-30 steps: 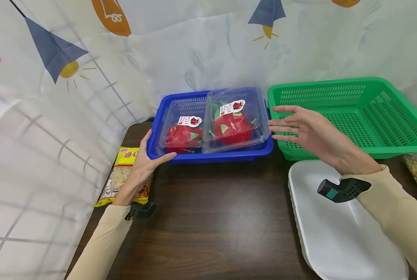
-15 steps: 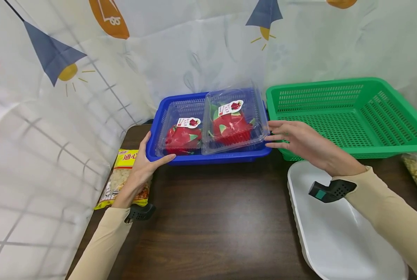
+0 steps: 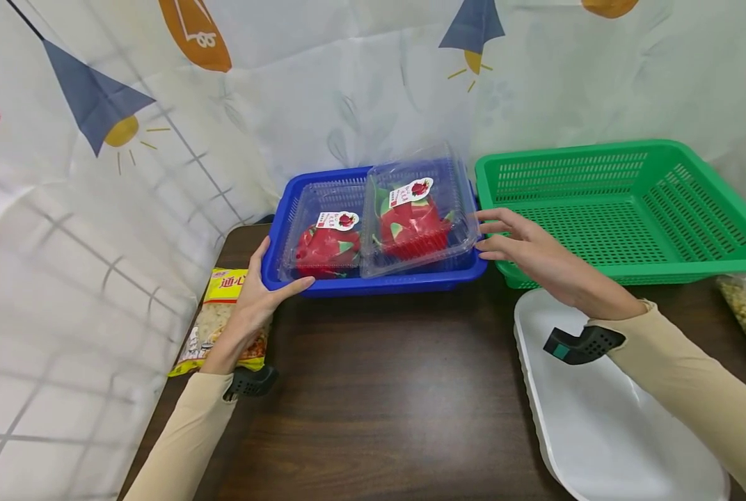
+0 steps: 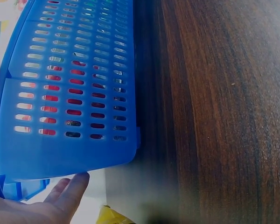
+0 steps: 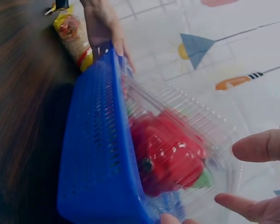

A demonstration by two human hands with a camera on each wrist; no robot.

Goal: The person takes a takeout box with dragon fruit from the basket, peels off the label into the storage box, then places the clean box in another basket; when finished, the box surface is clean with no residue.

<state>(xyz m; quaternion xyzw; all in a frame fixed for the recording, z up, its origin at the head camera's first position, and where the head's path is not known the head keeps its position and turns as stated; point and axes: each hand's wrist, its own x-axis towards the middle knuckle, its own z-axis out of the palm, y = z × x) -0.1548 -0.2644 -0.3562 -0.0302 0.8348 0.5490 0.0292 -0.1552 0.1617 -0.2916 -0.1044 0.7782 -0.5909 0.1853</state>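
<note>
Boxes (image 3: 419,261) of clear plastic, white-labelled, hold red-and-green dragon fruit (image 3: 326,245) inside the slotted blue plastic basket (image 3: 379,284); the left hand (image 3: 254,296) grips its rim, the right hand (image 3: 532,254), fingers parted, ungripping, beside the tilted box.

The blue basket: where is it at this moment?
In the head view, the blue basket is near the centre, immediately left of the green basket; the person's left hand holds its left end, near the yellow bag.
</note>
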